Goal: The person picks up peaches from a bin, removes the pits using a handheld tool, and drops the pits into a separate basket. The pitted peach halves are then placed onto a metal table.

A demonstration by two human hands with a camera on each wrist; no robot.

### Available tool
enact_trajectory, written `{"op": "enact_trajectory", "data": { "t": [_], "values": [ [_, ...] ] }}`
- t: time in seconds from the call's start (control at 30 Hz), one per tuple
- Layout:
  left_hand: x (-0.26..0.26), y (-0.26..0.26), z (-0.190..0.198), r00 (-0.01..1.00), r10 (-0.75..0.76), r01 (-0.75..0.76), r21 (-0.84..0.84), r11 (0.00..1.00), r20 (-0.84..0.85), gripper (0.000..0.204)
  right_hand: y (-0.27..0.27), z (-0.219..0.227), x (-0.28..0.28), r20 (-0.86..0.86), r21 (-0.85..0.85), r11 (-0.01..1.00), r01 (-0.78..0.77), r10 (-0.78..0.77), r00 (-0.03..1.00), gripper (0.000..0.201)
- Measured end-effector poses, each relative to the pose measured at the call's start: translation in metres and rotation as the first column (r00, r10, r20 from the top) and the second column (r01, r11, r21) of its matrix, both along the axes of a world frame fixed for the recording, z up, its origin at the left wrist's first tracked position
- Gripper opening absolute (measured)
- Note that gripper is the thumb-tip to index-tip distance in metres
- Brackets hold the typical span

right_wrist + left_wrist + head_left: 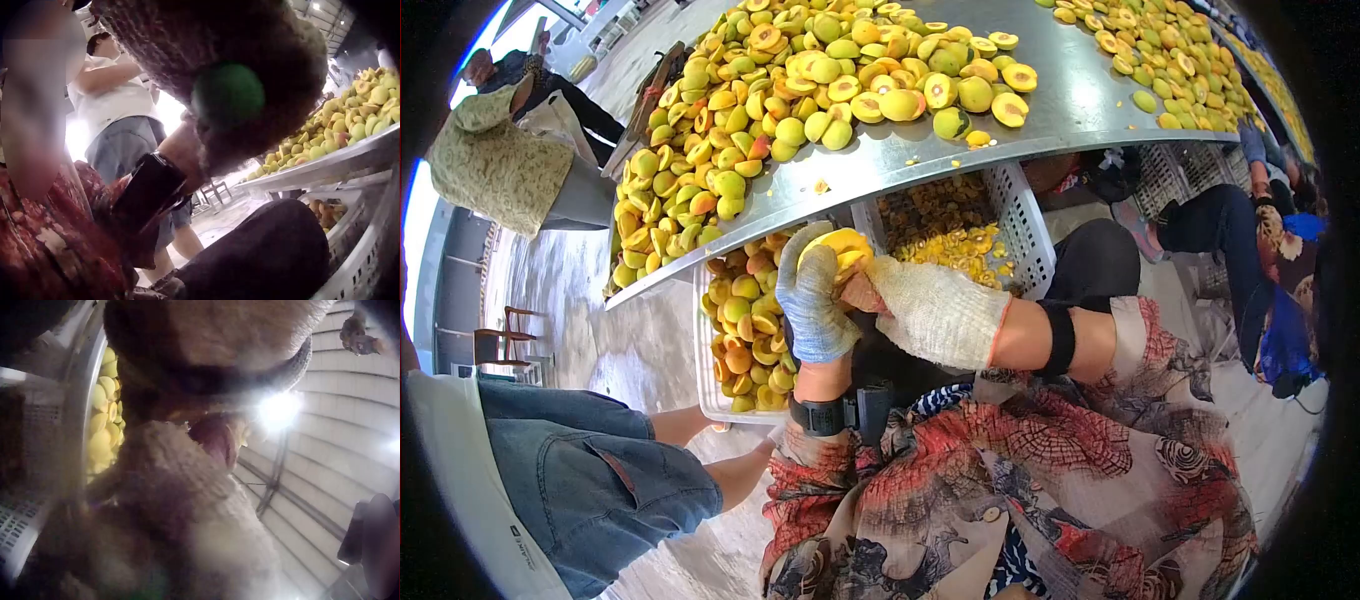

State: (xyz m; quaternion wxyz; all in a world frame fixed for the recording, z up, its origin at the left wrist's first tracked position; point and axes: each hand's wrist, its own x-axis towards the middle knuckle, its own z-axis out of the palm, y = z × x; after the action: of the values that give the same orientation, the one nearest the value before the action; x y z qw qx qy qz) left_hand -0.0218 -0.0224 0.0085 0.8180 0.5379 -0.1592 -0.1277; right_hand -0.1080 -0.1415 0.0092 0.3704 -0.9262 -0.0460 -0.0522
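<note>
In the head view my left hand (812, 305), in a blue-grey knitted glove, holds a yellow peach half (840, 245) up in front of the table edge. My right hand (935, 310) wears a white knitted glove and meets it from the right. Bare, pinkish fingertips (864, 292) of the right hand stick out of the glove, right at the lower side of the fruit. I cannot tell whether the right hand holds a tool. Both wrist views are mostly filled by dark, blurred glove fabric, and the fruit's underside is hidden.
A metal table (880, 180) carries a big heap of peach halves (800, 85). Below it stand a white crate of peach halves (745, 320) and a crate of yellow scraps (950, 235). A person in denim shorts (590, 480) stands at left; others sit at right.
</note>
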Motion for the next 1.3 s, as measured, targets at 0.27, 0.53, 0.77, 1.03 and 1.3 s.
{"op": "enact_trajectory", "data": {
  "t": [0.27, 0.53, 0.77, 1.03, 1.3],
  "values": [
    [0.014, 0.011, -0.021, 0.958, 0.007, -0.064, -0.19, 0.98, -0.287, 0.058, -0.02, 0.044, 0.002, -0.058, -0.547, 0.831, 0.106, -0.164, 0.985, 0.025],
    [0.007, 0.028, -0.01, 0.927, -0.206, 0.114, -0.289, 0.95, -0.314, 0.073, -0.035, 0.007, -0.009, -0.184, -0.515, 0.849, 0.115, -0.241, 0.953, 0.02],
    [-0.01, 0.01, 0.004, 0.957, -0.286, 0.277, 0.135, 0.951, 0.048, 0.04, -0.036, -0.002, -0.006, -0.136, -0.559, 0.825, 0.089, -0.197, 0.971, 0.021],
    [-0.023, -0.006, -0.022, 0.969, -0.245, 0.221, 0.523, 0.823, -0.024, 0.028, -0.043, -0.007, -0.014, -0.052, -0.575, 0.81, 0.113, -0.174, 0.983, 0.016],
    [0.068, 0.111, -0.039, 0.965, 0.258, -0.228, 0.345, 0.91, -0.043, 0.027, -0.072, -0.029, -0.018, -0.111, -0.665, 0.731, 0.152, -0.298, 0.948, 0.027]
  ]
}}
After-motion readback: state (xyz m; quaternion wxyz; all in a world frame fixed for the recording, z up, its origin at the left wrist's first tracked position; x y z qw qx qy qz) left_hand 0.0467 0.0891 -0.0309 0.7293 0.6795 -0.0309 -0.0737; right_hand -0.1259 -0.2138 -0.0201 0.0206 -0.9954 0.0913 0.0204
